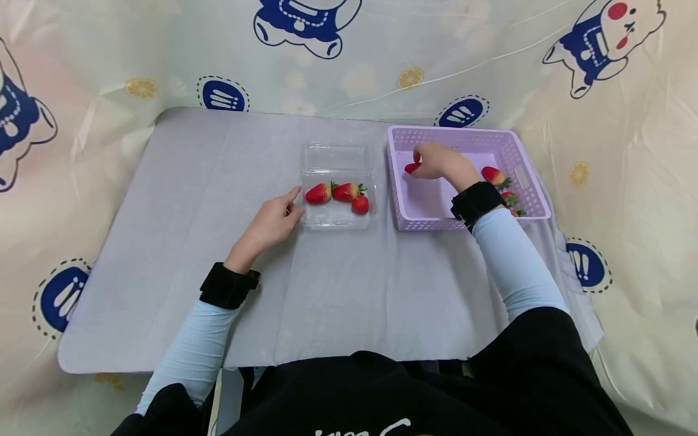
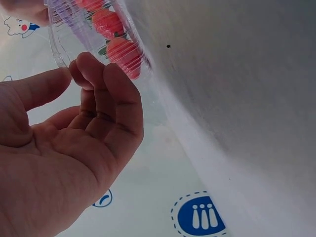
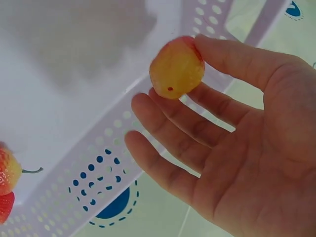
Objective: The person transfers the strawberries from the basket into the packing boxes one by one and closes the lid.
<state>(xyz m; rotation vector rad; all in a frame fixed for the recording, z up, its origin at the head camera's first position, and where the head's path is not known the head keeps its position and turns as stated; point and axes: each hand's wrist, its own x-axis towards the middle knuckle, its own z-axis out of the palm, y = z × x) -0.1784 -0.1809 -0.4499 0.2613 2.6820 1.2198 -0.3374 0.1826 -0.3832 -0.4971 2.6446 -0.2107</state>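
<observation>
My right hand [image 1: 440, 162] is over the left part of the lilac basket [image 1: 402, 223], pinching a strawberry [image 1: 411, 168] between thumb and fingertips. In the right wrist view this strawberry [image 3: 177, 69] shows a yellow end with a small dark hole and no leaves. At the left edge of a clear plastic box [image 1: 335, 221], my left hand [image 1: 272, 221] has its thumb and index finger at the rim, seeming to pinch it; the other fingers are curled. Inside the box lie a strawberry [image 1: 319, 193], a second strawberry [image 1: 346, 192] and a smaller red one [image 1: 360, 204].
More strawberries [image 1: 493, 175] lie at the basket's right end, partly hidden by my right wrist. Box and basket stand side by side on a table with a grey cloth [image 1: 218, 163]. A patterned curtain [image 1: 371, 36] hangs behind and at both sides.
</observation>
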